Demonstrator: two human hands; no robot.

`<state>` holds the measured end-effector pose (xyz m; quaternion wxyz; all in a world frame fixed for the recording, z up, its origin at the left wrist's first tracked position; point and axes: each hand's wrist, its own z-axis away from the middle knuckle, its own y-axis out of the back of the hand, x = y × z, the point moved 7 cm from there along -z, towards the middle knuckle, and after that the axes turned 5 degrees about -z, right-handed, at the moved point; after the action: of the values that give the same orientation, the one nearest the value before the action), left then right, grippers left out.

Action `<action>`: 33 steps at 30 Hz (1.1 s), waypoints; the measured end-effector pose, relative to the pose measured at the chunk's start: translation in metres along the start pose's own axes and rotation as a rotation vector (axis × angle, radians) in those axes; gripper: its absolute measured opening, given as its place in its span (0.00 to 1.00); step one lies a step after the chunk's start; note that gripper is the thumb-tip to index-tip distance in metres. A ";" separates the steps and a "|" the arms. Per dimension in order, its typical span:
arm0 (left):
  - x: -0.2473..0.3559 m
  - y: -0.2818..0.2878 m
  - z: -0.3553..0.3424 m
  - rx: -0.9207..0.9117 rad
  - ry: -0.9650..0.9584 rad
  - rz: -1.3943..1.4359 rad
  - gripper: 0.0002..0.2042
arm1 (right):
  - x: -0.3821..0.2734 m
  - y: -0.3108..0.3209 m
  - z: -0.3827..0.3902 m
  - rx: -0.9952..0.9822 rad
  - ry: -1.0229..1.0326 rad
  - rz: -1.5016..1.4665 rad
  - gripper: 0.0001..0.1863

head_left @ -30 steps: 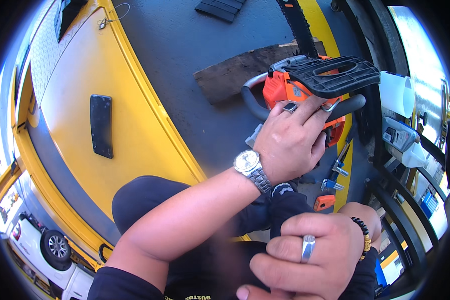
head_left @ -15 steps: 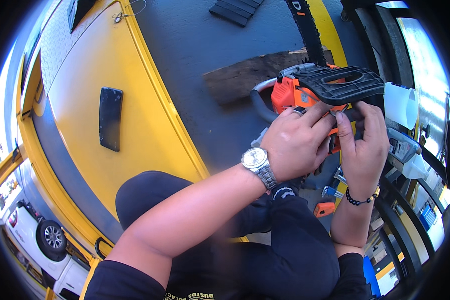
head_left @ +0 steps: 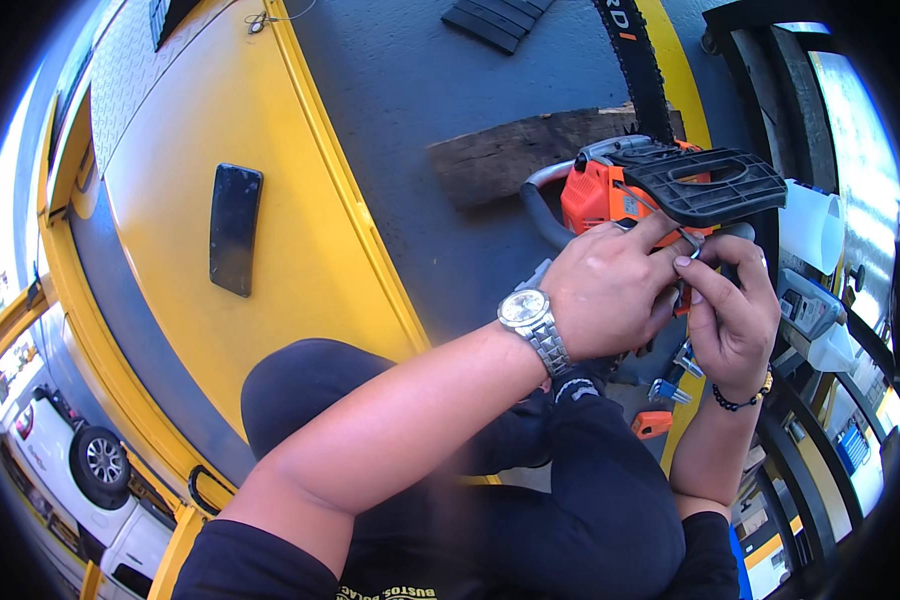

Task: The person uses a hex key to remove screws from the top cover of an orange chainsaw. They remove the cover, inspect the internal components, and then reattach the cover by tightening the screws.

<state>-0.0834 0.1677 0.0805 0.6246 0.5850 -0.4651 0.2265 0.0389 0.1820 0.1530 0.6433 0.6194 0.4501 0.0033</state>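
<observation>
An orange chainsaw (head_left: 588, 195) with a black slotted plate (head_left: 750, 200) on its near side lies at the upper right, its guide bar (head_left: 638, 75) pointing away from me. My left hand (head_left: 610, 290), with a steel watch on the wrist, reaches over to the saw's near side. Its fingers are curled, and what they grip is partly hidden. Between the hands shows a thin bent metal rod, seemingly a hex key (head_left: 696, 248). The thumb and fingers of my right hand (head_left: 735, 315) pinch its bent end, just below the plate.
A dark wooden block (head_left: 510, 160) lies by the saw. Near my foot are a blue holder with metal tips (head_left: 668, 390) and an orange cover piece (head_left: 652, 425). Containers (head_left: 810, 300) stand at the right beside a black rack. A black phone-like slab (head_left: 235, 230) rests on the yellow surface.
My right hand has turned and its fingers have curled in, with the bent rod end now more visible. The left hand stays at the saw. The whole view has shifted slightly.
</observation>
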 end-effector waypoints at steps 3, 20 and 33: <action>-0.002 -0.001 -0.001 -0.012 0.021 0.018 0.21 | -0.001 0.003 -0.002 -0.014 0.025 0.089 0.17; -0.007 0.001 -0.006 -0.110 0.099 0.041 0.23 | 0.002 0.006 0.002 -0.003 -0.038 0.142 0.21; -0.014 0.000 -0.007 -0.110 0.099 0.016 0.26 | -0.003 0.002 0.000 -0.087 -0.010 0.121 0.17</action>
<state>-0.0876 0.1782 0.0697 0.6760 0.5343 -0.4502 0.2343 0.0379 0.1808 0.1562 0.6705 0.6170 0.4078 0.0587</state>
